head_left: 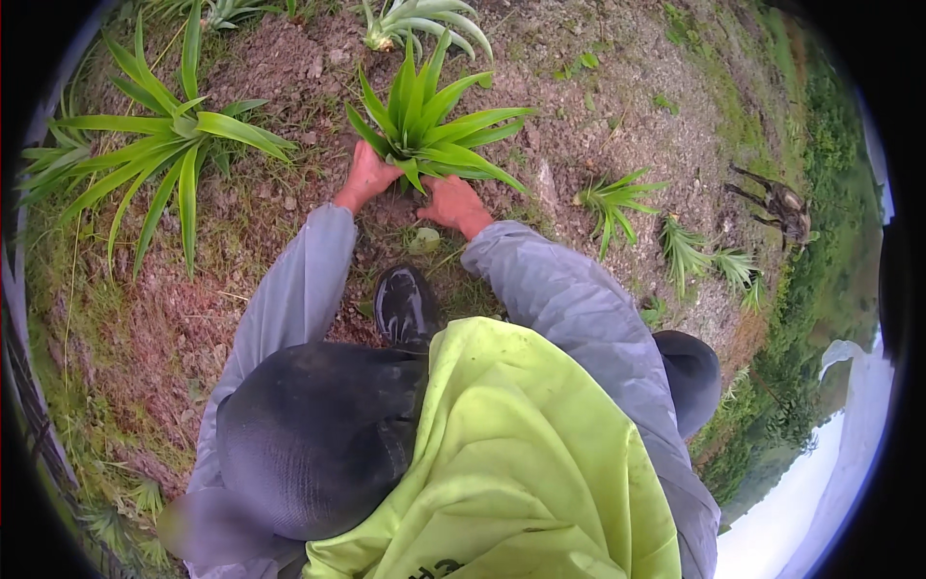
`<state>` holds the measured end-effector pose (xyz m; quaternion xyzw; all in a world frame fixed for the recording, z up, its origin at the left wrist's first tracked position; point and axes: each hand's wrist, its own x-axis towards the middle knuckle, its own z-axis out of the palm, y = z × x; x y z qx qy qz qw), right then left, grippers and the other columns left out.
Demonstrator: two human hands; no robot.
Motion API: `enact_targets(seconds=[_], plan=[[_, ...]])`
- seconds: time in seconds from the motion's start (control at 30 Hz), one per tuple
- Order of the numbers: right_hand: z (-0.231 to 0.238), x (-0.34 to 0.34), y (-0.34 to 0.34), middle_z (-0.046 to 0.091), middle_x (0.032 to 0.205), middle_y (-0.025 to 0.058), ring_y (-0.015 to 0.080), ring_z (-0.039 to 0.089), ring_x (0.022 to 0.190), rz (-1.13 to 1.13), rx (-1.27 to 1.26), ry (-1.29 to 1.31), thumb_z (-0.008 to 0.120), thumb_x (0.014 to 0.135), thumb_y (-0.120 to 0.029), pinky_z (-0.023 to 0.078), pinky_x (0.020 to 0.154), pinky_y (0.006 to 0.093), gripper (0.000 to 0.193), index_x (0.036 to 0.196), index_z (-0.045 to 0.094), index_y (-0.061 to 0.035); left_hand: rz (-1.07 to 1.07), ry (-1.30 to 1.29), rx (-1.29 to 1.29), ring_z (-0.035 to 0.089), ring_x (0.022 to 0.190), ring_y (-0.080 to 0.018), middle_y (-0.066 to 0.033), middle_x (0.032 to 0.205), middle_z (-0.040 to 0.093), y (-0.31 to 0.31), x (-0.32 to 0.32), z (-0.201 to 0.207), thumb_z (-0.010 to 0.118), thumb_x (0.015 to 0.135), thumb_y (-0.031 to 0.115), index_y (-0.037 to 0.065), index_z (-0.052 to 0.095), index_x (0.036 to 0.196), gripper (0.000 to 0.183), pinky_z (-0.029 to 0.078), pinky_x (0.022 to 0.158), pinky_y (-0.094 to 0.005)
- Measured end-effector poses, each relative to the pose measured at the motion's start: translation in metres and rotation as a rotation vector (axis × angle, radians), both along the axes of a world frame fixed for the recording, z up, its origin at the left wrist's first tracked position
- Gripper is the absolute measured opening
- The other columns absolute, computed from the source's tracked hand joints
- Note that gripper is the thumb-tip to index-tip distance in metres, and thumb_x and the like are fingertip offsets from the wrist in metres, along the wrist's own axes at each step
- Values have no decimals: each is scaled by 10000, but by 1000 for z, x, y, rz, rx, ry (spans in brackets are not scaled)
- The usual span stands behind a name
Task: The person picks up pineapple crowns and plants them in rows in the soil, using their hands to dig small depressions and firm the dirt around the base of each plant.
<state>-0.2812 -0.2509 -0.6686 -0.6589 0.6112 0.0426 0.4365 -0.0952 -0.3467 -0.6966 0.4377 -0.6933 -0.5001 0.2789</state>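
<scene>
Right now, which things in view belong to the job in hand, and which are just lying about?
In hand:
green spiky plant
left hand, at its base
right hand, at its base

Just around, untouched:
large green plant at left
silvery-green plant at top
small plant at right

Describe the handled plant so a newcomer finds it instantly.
From the lime garment at the bottom, go up past the shiny black boot. Above it is the spiky green plant; unlike its neighbours, it has the left hand and right hand at its base.

Soft daylight, glare on the boot (403, 307), bleached sky (786, 492), fisheye-bent rim; a lower-left patch (214, 526) seems out of focus.
</scene>
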Motion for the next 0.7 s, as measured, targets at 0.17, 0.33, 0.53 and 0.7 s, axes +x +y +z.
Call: enact_targets(seconds=[0.17, 0.33, 0.53, 0.7], plan=[[21, 19, -1, 545, 1456, 202, 399, 515, 1341, -380, 157, -150, 776, 848, -417, 449, 1115, 478, 800, 1503, 462, -80, -12, -29, -49, 732, 993, -318, -162, 1067, 759, 7, 1, 5, 877, 759, 201, 21, 709, 1132, 447, 559, 879, -425], [16, 62, 2, 474, 1482, 275, 487, 435, 1373, -538, -118, -193, 677, 929, -303, 407, 1143, 518, 702, 1496, 406, 10, -51, -105, -17, 676, 1088, -282, -141, 1206, 704, -3, 6, -11, 912, 758, 235, 33, 666, 1237, 575, 523, 964, -448], [42, 60, 23, 532, 1415, 287, 471, 568, 1233, -568, -92, -233, 676, 922, -223, 489, 1049, 521, 620, 1454, 457, 8, -88, -56, -3, 662, 1100, -276, -132, 1203, 694, 3, 4, -3, 918, 749, 228, 39, 644, 1256, 606, 526, 966, -438], [44, 33, 19, 644, 1221, 262, 440, 643, 1095, -401, -120, -48, 661, 931, -258, 525, 961, 519, 412, 1246, 621, 5, -87, -48, -15, 652, 1108, -263, -120, 1237, 679, 1, 9, -1, 918, 751, 219, 45, 608, 1302, 655, 524, 970, -433]])
